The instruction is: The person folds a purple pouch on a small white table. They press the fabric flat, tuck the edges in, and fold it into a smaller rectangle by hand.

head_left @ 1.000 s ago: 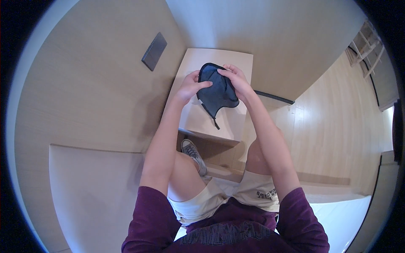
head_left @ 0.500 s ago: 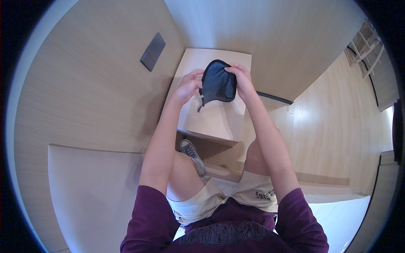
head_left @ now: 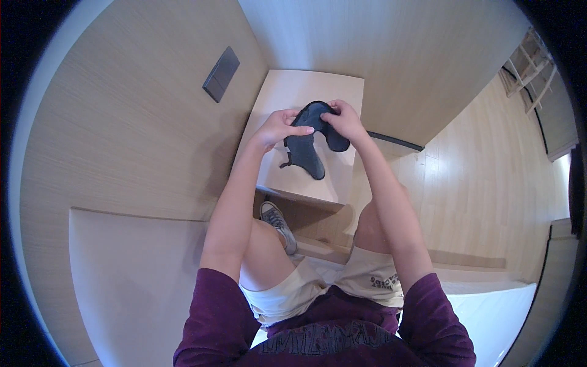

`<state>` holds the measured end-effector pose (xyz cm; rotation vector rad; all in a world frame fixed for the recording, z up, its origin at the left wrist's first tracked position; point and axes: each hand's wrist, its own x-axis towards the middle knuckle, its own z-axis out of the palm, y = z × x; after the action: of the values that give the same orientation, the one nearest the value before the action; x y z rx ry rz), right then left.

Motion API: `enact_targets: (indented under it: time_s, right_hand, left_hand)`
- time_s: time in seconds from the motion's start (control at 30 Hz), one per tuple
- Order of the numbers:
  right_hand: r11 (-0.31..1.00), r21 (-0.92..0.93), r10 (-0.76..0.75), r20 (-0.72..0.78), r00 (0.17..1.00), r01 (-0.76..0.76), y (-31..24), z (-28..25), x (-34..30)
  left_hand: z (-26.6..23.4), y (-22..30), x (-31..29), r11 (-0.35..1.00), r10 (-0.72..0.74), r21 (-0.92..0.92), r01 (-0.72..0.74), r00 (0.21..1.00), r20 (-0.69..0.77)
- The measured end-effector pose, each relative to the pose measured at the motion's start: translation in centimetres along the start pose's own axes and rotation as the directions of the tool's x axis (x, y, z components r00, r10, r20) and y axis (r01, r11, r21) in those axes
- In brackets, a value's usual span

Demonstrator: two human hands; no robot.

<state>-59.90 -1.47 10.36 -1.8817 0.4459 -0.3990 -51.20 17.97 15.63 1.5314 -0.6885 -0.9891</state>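
Note:
A dark blue-grey padded cloth piece (head_left: 305, 155) with black edging hangs over the small pale table, bent into a horseshoe shape with two rounded flaps. Its exact kind I cannot tell. A short strap or tab (head_left: 285, 164) sticks out from its lower left side. My left hand (head_left: 278, 128) pinches its left upper part, thumb across the front and fingers behind. At the upper right my right hand (head_left: 343, 121) grips the bend, its thumb pressed onto the inner face and the other fingers partly hidden behind the cloth.
Beneath the cloth stands the pale table (head_left: 269, 174), set in a corner against wood-grain panels. A dark wall plate (head_left: 221, 74) is on the left panel. My grey sneaker (head_left: 278, 226) rests by the table's near end. A wooden rack (head_left: 532, 70) stands far right.
The cloth piece has gone from one broad, folded shape to a spread horseshoe with two flaps hanging down. My left thumb now lies across its front, and my right hand has turned inward.

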Motion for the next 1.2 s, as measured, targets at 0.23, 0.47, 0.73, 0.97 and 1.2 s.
enact_targets:
  time_s: [0.23, 0.47, 0.73, 0.97, 1.2]
  right_hand:
    - [0.954, 0.279, -0.163, 0.157, 0.974, 0.115, -4.0, -0.5, -3.5]
    - [0.981, 0.195, -0.050, 0.236, 0.970, 0.003, -2.3, -1.9, -4.7]
    - [0.950, 0.311, 0.059, -0.110, 0.992, -0.022, 0.7, -5.1, -3.6]
    - [0.985, -0.104, 0.135, -0.023, 0.991, -0.136, 2.8, -6.0, -3.1]
    - [0.987, -0.026, 0.129, 0.700, 0.703, -0.156, 2.0, -5.0, -3.6]
  left_hand:
    - [0.1, -2.7, 0.6, 0.994, 0.071, -0.070, -0.083, 0.984, -0.164]
    - [2.1, -4.2, 3.3, 0.985, 0.163, 0.082, -0.149, 0.967, -0.195]
    - [4.3, -3.3, 4.9, 0.972, 0.232, -0.018, -0.236, 0.965, -0.123]
    - [3.7, -1.3, 3.8, 0.860, 0.250, -0.429, -0.276, 0.961, -0.118]
    - [2.4, -1.3, 2.7, 0.902, 0.224, -0.368, -0.228, 0.973, -0.054]
